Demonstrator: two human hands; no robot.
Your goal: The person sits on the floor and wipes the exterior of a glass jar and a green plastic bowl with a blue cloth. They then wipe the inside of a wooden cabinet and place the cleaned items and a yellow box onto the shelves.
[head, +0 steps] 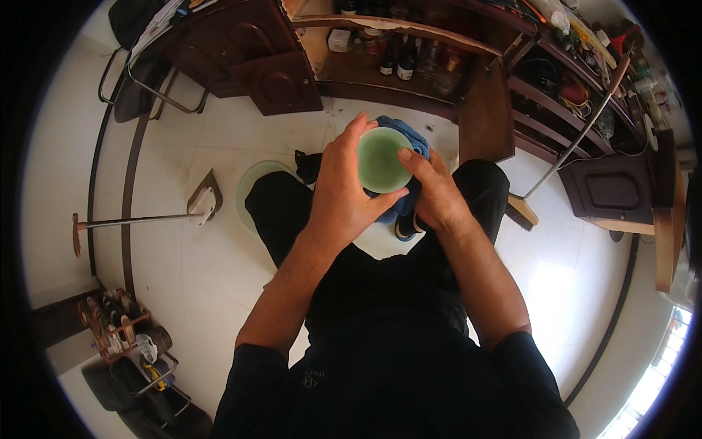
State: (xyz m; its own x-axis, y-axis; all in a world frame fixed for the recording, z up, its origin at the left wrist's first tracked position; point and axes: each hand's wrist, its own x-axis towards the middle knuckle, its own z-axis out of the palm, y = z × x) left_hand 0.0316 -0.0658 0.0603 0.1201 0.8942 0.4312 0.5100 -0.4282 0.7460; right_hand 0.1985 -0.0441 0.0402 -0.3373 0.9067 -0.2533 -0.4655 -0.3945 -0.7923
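Held between both hands, above the gap between my knees, is a pale green bowl or cup whose round inside faces me. My left hand grips its left side, thumb along the near rim and fingers at the far edge. On the other side my right hand has its thumb over the rim. A blue cloth is bunched behind the bowl in the right hand and hangs below it. The fingers under the cloth are hidden.
A green-rimmed basin stands on the floor beside my left knee. Further left lies a long-handled dustpan; a broom leans to the right. Ahead, an open cabinet holds bottles, its door swung out. A shoe rack stands lower left.
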